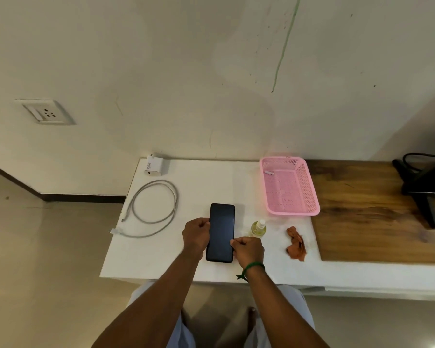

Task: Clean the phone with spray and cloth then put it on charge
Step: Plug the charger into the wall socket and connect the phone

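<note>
I hold the phone (220, 232) with both hands near the front edge of the white table (161, 252). My left hand (196, 236) grips its left long side and my right hand (248, 249) pinches its right long side lower down, fingers curled on the edges. I cannot tell whether the phone lies flat on the table or is lifted a little. As I judge it, the task is only at the beginning. The spray bottle (258, 228) stands upright just beside the phone on the right, and the cloth (296, 243) lies crumpled further right, both untouched. The cable (152, 208) is coiled on the left, joined to nothing, and the charger (154, 165) lies by the wall, not in the wall socket (46, 113). So spraying, wiping and charging all remain. The phone is a flat dark slab with rounded corners and a smooth, glossy screen. The bottle is small, clear plastic with yellowish liquid and a white top. The cloth is soft and orange-brown, the cable grey, maybe braided, and the charger a hard white block.
</note>
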Motion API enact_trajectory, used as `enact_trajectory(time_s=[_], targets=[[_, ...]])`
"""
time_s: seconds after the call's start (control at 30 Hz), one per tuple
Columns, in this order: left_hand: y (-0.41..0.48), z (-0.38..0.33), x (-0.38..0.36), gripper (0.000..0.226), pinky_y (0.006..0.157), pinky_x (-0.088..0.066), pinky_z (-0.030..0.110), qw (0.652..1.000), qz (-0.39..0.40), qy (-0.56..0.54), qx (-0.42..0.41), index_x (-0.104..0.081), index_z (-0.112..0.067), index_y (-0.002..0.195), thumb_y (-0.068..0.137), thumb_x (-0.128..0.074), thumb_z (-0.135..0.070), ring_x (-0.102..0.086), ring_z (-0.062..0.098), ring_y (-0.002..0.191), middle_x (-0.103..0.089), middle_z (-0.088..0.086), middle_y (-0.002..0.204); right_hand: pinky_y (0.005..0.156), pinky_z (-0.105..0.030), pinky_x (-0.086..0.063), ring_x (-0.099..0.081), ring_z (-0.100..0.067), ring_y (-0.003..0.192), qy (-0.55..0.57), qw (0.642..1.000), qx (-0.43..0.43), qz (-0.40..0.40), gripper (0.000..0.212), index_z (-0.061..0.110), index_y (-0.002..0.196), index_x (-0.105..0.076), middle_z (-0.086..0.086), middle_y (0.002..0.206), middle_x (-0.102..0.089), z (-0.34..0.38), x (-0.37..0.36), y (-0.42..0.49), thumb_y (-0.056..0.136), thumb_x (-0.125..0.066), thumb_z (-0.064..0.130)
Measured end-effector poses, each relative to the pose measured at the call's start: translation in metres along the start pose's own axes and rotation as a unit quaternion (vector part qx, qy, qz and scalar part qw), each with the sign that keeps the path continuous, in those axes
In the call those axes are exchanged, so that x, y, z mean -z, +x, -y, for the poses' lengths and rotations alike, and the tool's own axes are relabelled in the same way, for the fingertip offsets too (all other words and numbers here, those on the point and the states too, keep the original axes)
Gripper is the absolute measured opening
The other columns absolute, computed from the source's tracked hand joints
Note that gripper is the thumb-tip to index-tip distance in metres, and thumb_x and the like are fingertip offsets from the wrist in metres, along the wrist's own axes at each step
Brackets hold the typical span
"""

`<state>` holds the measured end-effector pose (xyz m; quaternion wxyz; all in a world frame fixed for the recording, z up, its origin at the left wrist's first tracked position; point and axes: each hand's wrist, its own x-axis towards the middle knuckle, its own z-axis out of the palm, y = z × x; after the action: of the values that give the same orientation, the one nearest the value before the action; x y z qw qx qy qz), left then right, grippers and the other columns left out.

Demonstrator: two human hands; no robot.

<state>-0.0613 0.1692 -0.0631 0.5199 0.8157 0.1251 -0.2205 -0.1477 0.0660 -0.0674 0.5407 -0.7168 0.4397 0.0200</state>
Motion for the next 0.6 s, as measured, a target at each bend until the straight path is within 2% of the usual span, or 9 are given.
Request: enact_trajectory(time_s=[0.1, 0.2, 0.27, 0.4, 0.43, 0.5, 0.6], targets=[[0.003, 0.000, -0.002, 0.021, 0.072, -0.052, 0.029, 0.999, -0.005, 0.050, -0.019, -0.075, -0.013, 0.096, 0.092, -0.054, -0.012, -0.062, 0.019, 0.083, -0.066, -0.004, 0.082, 0.077, -0.028, -0.052, -0.066, -0.023, 0.075, -0.024, 1.000, 0.003, -0.010, 0.012, 0.007, 0.079, -0.074, -0.008, 0.078, -0.072, -0.001, -0.001, 0.005, 0.081, -0.068, 0.017], [0.004, 0.001, -0.002, 0.020, 0.071, -0.047, 0.027, 0.995, -0.008, 0.093, -0.031, -0.075, -0.008, 0.092, 0.092, -0.055, -0.011, -0.058, 0.017, 0.079, -0.059, -0.009, 0.068, 0.075, -0.026, -0.051, -0.066, -0.023, 0.077, -0.040, 0.999, 0.002, -0.010, 0.013, 0.007, 0.082, -0.075, -0.009, 0.081, -0.073, -0.003, -0.001, 0.008, 0.081, -0.068, 0.018], [0.005, 0.003, -0.001, 0.020, 0.072, -0.039, 0.022, 0.992, -0.013, 0.116, -0.037, -0.076, -0.007, 0.090, 0.092, -0.056, -0.012, -0.055, 0.015, 0.078, -0.059, -0.007, 0.071, 0.071, -0.022, -0.046, -0.065, -0.023, 0.077, -0.051, 0.999, 0.004, -0.008, 0.014, 0.006, 0.082, -0.075, -0.009, 0.080, -0.072, -0.003, -0.002, 0.009, 0.081, -0.067, 0.018], [0.010, 0.006, 0.000, 0.026, 0.072, -0.037, 0.021, 0.988, -0.005, 0.147, -0.036, -0.066, -0.021, 0.069, 0.091, -0.057, -0.014, -0.055, 0.017, 0.079, -0.060, -0.003, 0.073, 0.065, -0.018, -0.039, -0.061, -0.020, 0.069, -0.070, 0.997, 0.009, -0.012, 0.015, 0.005, 0.080, -0.075, -0.011, 0.077, -0.072, -0.003, -0.003, 0.011, 0.081, -0.067, 0.019], [0.011, 0.007, 0.000, 0.024, 0.073, -0.037, 0.021, 0.987, -0.005, 0.155, -0.035, -0.069, -0.019, 0.072, 0.092, -0.057, -0.014, -0.057, 0.018, 0.082, -0.064, 0.000, 0.076, 0.061, -0.017, -0.038, -0.060, -0.018, 0.067, -0.078, 0.997, 0.011, -0.013, 0.016, 0.005, 0.079, -0.075, -0.011, 0.077, -0.072, -0.003, -0.003, 0.012, 0.081, -0.068, 0.019], [0.012, 0.007, 0.000, 0.019, 0.075, -0.037, 0.020, 0.985, -0.013, 0.166, -0.038, -0.076, -0.009, 0.091, 0.092, -0.057, -0.015, -0.063, 0.021, 0.092, -0.072, 0.006, 0.094, 0.051, -0.015, -0.035, -0.058, -0.017, 0.065, -0.095, 0.995, 0.015, -0.015, 0.017, 0.005, 0.076, -0.074, -0.010, 0.076, -0.072, -0.003, -0.005, 0.014, 0.080, -0.068, 0.020], [0.013, 0.007, 0.001, 0.022, 0.076, -0.037, 0.019, 0.981, -0.018, 0.189, -0.047, -0.075, -0.009, 0.102, 0.093, -0.057, -0.016, -0.063, 0.023, 0.101, -0.072, 0.006, 0.105, 0.055, -0.016, -0.036, -0.063, -0.020, 0.070, -0.104, 0.994, 0.014, -0.017, 0.016, 0.005, 0.074, -0.074, -0.010, 0.076, -0.073, -0.003, -0.007, 0.016, 0.079, -0.069, 0.019]])
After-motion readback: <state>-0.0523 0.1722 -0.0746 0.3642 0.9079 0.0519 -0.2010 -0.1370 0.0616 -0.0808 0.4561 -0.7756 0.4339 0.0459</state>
